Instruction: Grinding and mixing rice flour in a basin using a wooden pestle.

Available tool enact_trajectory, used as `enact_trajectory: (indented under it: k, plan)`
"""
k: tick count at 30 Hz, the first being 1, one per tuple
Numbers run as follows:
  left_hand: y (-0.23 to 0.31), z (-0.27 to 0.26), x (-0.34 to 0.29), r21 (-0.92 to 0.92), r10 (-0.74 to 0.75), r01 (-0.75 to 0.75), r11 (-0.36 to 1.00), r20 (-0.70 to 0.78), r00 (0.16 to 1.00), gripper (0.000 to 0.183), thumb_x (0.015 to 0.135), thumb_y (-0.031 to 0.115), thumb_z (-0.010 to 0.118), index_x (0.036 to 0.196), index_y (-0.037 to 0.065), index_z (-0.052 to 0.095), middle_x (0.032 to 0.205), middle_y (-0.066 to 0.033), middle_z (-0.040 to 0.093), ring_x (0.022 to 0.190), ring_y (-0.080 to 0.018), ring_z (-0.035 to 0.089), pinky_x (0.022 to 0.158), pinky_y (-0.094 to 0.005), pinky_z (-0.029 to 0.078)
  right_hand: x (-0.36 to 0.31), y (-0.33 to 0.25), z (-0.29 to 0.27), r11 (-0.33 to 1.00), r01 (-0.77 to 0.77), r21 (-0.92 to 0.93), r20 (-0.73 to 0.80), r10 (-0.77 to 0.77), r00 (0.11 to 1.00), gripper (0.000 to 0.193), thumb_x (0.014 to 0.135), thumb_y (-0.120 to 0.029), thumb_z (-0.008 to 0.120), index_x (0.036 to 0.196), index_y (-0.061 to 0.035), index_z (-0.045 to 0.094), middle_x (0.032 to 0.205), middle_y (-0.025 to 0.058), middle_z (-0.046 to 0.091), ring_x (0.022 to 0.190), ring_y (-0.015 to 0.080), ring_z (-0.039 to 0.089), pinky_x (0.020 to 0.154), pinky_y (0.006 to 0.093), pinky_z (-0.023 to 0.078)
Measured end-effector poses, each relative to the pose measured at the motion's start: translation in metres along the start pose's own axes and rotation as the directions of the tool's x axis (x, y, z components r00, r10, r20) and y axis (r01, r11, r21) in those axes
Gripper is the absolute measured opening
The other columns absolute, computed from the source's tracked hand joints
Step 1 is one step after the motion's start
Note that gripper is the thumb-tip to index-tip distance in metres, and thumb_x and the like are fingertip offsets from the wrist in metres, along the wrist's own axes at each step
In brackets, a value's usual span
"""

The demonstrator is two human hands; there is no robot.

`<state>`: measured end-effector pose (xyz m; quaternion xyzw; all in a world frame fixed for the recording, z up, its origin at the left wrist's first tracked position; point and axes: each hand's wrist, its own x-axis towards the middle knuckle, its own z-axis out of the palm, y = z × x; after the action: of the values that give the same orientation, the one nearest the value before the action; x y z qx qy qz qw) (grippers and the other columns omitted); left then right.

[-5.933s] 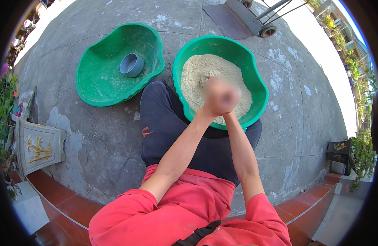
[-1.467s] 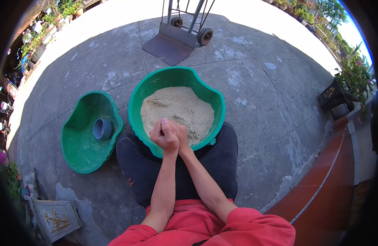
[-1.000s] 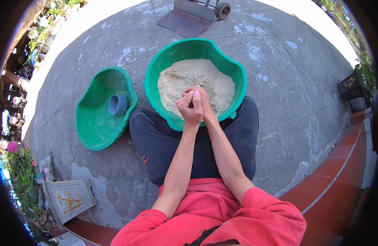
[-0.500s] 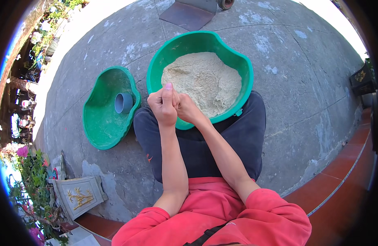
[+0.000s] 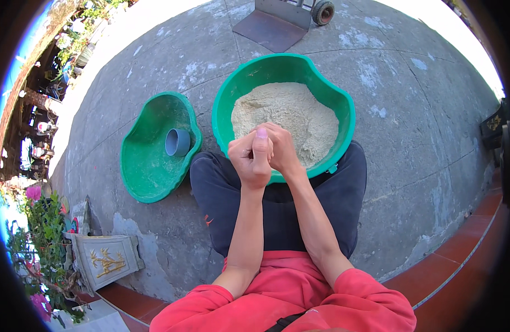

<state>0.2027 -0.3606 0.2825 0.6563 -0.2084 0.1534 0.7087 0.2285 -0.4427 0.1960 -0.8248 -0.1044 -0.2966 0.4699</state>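
My left hand (image 5: 249,160) is closed, its thumb lying straight along the top of the fist. Pressed against it from the right is my right hand (image 5: 282,148), also closed with curled fingers. Whatever may be between the palms is hidden. Both hands are over the near side of a green plastic tub (image 5: 224,91), which has a wavy rim and sits between my bent legs. Pale, crumbly meal (image 5: 313,113) fills much of the tub, with an uneven, scooped surface.
Left of the tub, a shallower green basin (image 5: 141,177) holds a grey-blue cup (image 5: 178,142). A hand truck (image 5: 274,27) stands beyond on the concrete. A pale planter (image 5: 110,263) with flowers is at lower left; a red-tiled step (image 5: 457,246) runs along the right.
My joined hands have moved right, further over the meal, still pressed together. The whole view has shifted slightly, so the tub and basin appear lower and more to the right.
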Motion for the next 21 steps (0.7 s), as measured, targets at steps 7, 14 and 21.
enact_trajectory:
  k: [7, 14, 21]
  plan:
    - [0.052, -0.013, 0.017, -0.067, -0.257, 0.25, 0.966, -0.165, 0.952, 0.034, 0.103, 0.019, 0.05, 0.075, 0.0, 0.056, 0.052, 0.0017, 0.047, 0.046, -0.0051, 0.042, 0.047, -0.0223, 0.034, 0.01, -0.04, -0.011, 0.978, -0.154, 0.14, 0.419, 0.083, 0.904, 0.022, 0.075, -0.022, 0.073, 0.076, -0.0055, 0.059, 0.069, 0.0159, 0.064, 0.068, 0.0386, 0.063, 0.06, 0.0456, 0.048]
    - [-0.016, -0.012, 0.009, -0.17, -0.227, 0.233, 0.957, 0.055, 0.972, 0.039, 0.102, 0.019, 0.05, 0.069, 0.0, 0.055, 0.048, 0.0026, 0.041, 0.041, -0.0038, 0.032, 0.042, -0.0232, 0.025, -0.007, 0.01, -0.004, 0.927, -0.293, 0.234, 0.431, 0.171, 0.886, 0.017, 0.079, -0.018, 0.067, 0.073, -0.0031, 0.062, 0.074, 0.0185, 0.066, 0.068, 0.039, 0.06, 0.062, 0.0417, 0.048]
    - [-0.058, 0.018, -0.019, 0.038, 0.151, -0.151, 0.988, 0.023, 0.988, 0.044, 0.096, 0.013, 0.049, 0.054, 0.004, 0.045, 0.047, -0.0002, 0.046, 0.042, -0.0077, 0.041, 0.043, -0.0269, 0.028, -0.017, 0.023, 0.002, 0.959, -0.243, 0.145, 0.079, 0.234, 0.969, 0.017, 0.076, -0.023, 0.062, 0.077, -0.0067, 0.068, 0.081, 0.0113, 0.066, 0.075, 0.0359, 0.064, 0.065, 0.0429, 0.05]
